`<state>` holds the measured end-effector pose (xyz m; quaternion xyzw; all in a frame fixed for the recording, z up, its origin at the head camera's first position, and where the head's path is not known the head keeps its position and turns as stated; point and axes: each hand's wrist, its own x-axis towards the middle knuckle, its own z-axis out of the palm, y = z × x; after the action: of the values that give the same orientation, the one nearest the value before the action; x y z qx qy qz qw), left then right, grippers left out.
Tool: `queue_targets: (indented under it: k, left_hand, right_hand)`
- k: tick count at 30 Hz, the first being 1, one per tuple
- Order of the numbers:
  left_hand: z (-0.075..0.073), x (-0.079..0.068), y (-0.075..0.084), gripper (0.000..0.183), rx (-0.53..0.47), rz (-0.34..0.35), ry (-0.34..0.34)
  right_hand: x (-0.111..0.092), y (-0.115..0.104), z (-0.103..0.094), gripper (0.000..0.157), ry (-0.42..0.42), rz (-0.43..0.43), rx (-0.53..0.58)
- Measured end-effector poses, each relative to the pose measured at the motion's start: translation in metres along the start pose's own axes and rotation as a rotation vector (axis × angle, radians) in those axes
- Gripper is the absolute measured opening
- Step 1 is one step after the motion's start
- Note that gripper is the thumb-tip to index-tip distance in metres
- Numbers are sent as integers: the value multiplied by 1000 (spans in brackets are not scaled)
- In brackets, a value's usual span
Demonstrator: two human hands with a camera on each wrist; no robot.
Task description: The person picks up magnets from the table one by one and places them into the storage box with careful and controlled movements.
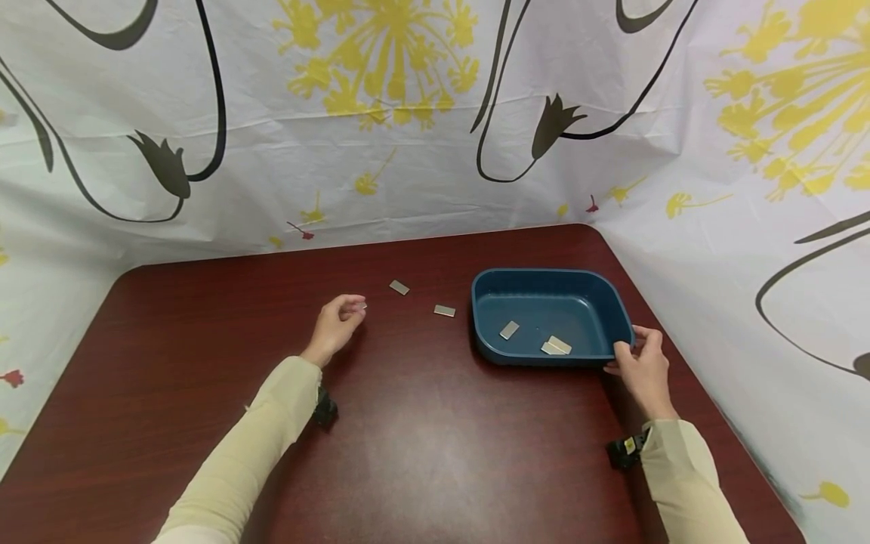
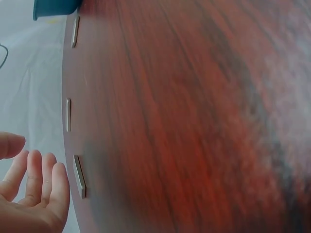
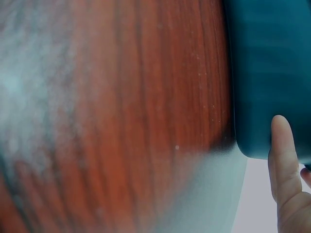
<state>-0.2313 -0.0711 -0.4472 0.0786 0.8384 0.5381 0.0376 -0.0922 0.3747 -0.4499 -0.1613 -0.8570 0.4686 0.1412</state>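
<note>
My left hand (image 1: 337,321) is over the table, its fingertips beside a small flat metal rectangle (image 1: 363,306) that they partly hide. In the left wrist view the fingers are loosely bent, the thumb apart from them, and that metal piece (image 2: 79,176) lies just past the fingertips. Two more metal rectangles, one farther back (image 1: 399,287) and one nearer the tray (image 1: 445,310), lie to the right. My right hand (image 1: 642,370) grips the near right corner of a blue tray (image 1: 550,360), thumb at the rim. Inside it are a lone metal rectangle (image 1: 509,330) and an overlapping pair (image 1: 557,345).
The dark red wooden table (image 1: 421,446) has rounded far corners. A white floral cloth (image 1: 408,181) hangs behind it and along its right side. The tray stands near the table's right edge.
</note>
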Motion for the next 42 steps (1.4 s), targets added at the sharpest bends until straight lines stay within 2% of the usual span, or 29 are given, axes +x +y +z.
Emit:
queue_targets:
  k: [6,18,34,42]
  left_hand:
    - [-6,0,-2,31,-6,-57,-14]
    - [-13,5,-8,32,48,-86,-16]
    - [-15,9,-12,33,65,-111,-4]
    - [-16,13,-13,33,116,-149,-30]
  right_hand:
    - [0,1,1,43,-2,-6,-7]
    - [1,2,0,44,-3,-5,-13]
    - [1,1,0,43,0,-3,-13]
    - [0,1,0,43,-1,5,-10]
